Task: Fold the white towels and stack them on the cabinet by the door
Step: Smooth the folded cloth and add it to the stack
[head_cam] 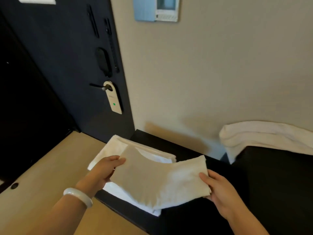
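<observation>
Two edges pinched: my left hand [105,170], right hand [218,192] clamped thumb-over-fingers on folded white terry towel [157,180]. Judged light, limp, non-slip; it sagged mid-span, so I supported both ends.

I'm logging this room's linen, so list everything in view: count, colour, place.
held towel: one, white, folded, over the pile, between both hands
towel pile: one, white, folded, layers uncountable, across the wood top and black top
loose towel: one, white, draped at right by the wall
wood top: one, light brown, lower left
black top: one, black, right of the wood top
door: one, dark, upper left
door hanger: one, cream with green dot, on the door handle
wall panel: one, pale blue and white, high on the beige wall
bracelet: one, white, left wrist
left hand: one, grips the held towel's left edge
right hand: one, grips its right edge
</observation>
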The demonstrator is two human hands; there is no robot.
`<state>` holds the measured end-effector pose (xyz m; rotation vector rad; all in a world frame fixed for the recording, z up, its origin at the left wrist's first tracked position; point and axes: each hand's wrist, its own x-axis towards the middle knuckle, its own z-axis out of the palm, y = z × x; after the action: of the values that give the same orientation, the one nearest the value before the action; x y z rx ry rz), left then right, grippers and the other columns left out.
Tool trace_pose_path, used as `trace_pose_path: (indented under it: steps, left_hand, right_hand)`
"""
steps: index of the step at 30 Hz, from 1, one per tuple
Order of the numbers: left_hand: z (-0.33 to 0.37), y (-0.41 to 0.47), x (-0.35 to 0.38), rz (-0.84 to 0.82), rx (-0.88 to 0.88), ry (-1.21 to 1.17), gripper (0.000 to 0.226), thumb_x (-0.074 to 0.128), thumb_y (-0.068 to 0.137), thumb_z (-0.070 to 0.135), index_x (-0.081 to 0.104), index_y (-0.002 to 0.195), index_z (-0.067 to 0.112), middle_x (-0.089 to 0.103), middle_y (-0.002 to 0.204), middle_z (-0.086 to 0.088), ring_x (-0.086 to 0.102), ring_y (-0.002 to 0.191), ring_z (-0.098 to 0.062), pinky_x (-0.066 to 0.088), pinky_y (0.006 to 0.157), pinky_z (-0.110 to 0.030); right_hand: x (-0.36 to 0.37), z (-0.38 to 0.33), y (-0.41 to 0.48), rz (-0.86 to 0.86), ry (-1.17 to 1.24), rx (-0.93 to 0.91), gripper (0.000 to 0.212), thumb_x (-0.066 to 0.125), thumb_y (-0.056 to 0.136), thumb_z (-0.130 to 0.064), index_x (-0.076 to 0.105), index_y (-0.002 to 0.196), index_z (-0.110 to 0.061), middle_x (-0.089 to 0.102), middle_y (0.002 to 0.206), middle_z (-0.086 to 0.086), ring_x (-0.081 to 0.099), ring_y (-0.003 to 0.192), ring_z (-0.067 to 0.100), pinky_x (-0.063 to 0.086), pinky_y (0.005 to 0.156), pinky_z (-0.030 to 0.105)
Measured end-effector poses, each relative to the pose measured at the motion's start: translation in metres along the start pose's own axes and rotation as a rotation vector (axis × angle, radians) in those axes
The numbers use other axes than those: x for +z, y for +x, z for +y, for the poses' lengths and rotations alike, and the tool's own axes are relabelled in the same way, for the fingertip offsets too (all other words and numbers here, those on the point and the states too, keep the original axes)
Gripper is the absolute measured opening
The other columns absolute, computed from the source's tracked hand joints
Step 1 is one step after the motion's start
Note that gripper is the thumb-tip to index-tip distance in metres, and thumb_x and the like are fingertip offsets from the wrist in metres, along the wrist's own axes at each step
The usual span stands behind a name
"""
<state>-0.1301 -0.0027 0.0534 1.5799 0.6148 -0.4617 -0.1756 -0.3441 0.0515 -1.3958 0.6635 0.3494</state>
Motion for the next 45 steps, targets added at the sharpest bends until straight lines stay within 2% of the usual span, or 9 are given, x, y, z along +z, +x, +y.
trace_pose_path:
  steps: [4, 11, 15, 22, 25, 29, 36, 40, 45]
  left_hand:
    - [0.003, 0.042, -0.051, 0.06, 0.002, 0.05, 0.009, 0.073, 0.087, 0.018, 0.068, 0.093, 0.014, 0.076, 0.081, -0.01, 0.072, 0.078, -0.028, 0.059, 0.077, -0.045]
    - [0.023, 0.103, -0.107, -0.091, 0.079, 0.292, 0.02, 0.064, 0.095, 0.03, 0.071, 0.106, 0.015, 0.077, 0.094, -0.007, 0.074, 0.088, -0.028, 0.058, 0.08, -0.041]
    - [0.003, 0.148, -0.121, -0.109, 0.008, 0.463, 0.023, 0.058, 0.098, 0.034, 0.065, 0.113, 0.017, 0.073, 0.104, -0.001, 0.07, 0.094, -0.022, 0.058, 0.077, -0.035]
    - [-0.02, 0.194, -0.116, 0.072, -0.071, 0.573, 0.026, 0.062, 0.095, 0.028, 0.053, 0.114, 0.012, 0.064, 0.107, -0.009, 0.064, 0.095, -0.03, 0.057, 0.088, -0.048]
    - [-0.012, 0.195, -0.121, 0.039, 0.003, 0.565, 0.017, 0.066, 0.093, 0.017, 0.062, 0.109, 0.013, 0.066, 0.1, -0.008, 0.065, 0.093, -0.029, 0.058, 0.085, -0.045]
    - [0.006, 0.19, -0.132, 0.087, 0.221, 0.57, 0.015, 0.068, 0.091, 0.015, 0.068, 0.101, 0.027, 0.066, 0.09, -0.002, 0.067, 0.083, -0.024, 0.058, 0.075, -0.037]
    - [-0.02, 0.195, -0.135, -0.007, 0.158, 0.637, 0.053, 0.068, 0.092, 0.016, 0.042, 0.137, 0.024, 0.057, 0.114, -0.002, 0.061, 0.098, -0.026, 0.057, 0.086, -0.044]
    - [-0.03, 0.196, -0.13, -0.044, 0.304, 0.631, 0.049, 0.068, 0.088, 0.001, 0.043, 0.119, 0.03, 0.052, 0.119, 0.001, 0.06, 0.101, -0.023, 0.059, 0.08, -0.033]
    - [-0.041, 0.201, -0.128, -0.109, 0.399, 0.919, 0.034, 0.055, 0.094, 0.0, 0.059, 0.107, 0.031, 0.039, 0.128, 0.004, 0.047, 0.113, -0.023, 0.046, 0.086, -0.024]
  right_hand:
    - [0.065, 0.022, 0.017, 0.063, 0.026, 0.025, 0.018, 0.059, 0.098, -0.013, 0.067, 0.114, -0.012, 0.075, 0.102, 0.012, 0.071, 0.096, 0.03, 0.058, 0.074, 0.042]
    - [0.114, 0.04, 0.047, 0.107, -0.068, -0.057, 0.017, 0.057, 0.1, -0.018, 0.068, 0.113, -0.017, 0.075, 0.102, 0.004, 0.072, 0.096, 0.024, 0.058, 0.081, 0.041]
    - [0.129, 0.076, 0.075, 0.165, -0.19, 0.069, 0.023, 0.056, 0.101, -0.022, 0.06, 0.122, -0.013, 0.069, 0.107, 0.006, 0.068, 0.096, 0.024, 0.058, 0.076, 0.038]
    - [0.148, 0.09, 0.102, 0.33, -0.167, 0.032, 0.024, 0.06, 0.098, -0.021, 0.061, 0.119, -0.01, 0.067, 0.101, 0.01, 0.065, 0.091, 0.029, 0.055, 0.076, 0.043]
    - [0.151, 0.075, 0.097, 0.284, -0.111, -0.002, 0.02, 0.057, 0.099, -0.016, 0.064, 0.118, -0.018, 0.069, 0.105, 0.009, 0.067, 0.095, 0.03, 0.055, 0.087, 0.052]
    - [0.15, 0.062, 0.085, 0.284, -0.095, -0.147, 0.019, 0.054, 0.101, -0.02, 0.068, 0.115, -0.024, 0.074, 0.101, 0.003, 0.071, 0.092, 0.027, 0.058, 0.082, 0.052]
    - [0.157, 0.097, 0.103, 0.395, -0.269, -0.035, 0.029, 0.055, 0.1, -0.015, 0.056, 0.129, -0.014, 0.064, 0.108, 0.007, 0.062, 0.095, 0.026, 0.054, 0.082, 0.043]
    - [0.157, 0.103, 0.107, 0.399, -0.324, -0.058, 0.032, 0.058, 0.097, -0.01, 0.053, 0.129, -0.015, 0.062, 0.109, 0.008, 0.061, 0.093, 0.023, 0.054, 0.078, 0.041]
    - [0.153, 0.106, 0.107, 0.404, -0.385, -0.052, 0.037, 0.058, 0.096, -0.006, 0.051, 0.131, -0.017, 0.062, 0.108, 0.006, 0.06, 0.089, 0.017, 0.051, 0.07, 0.034]
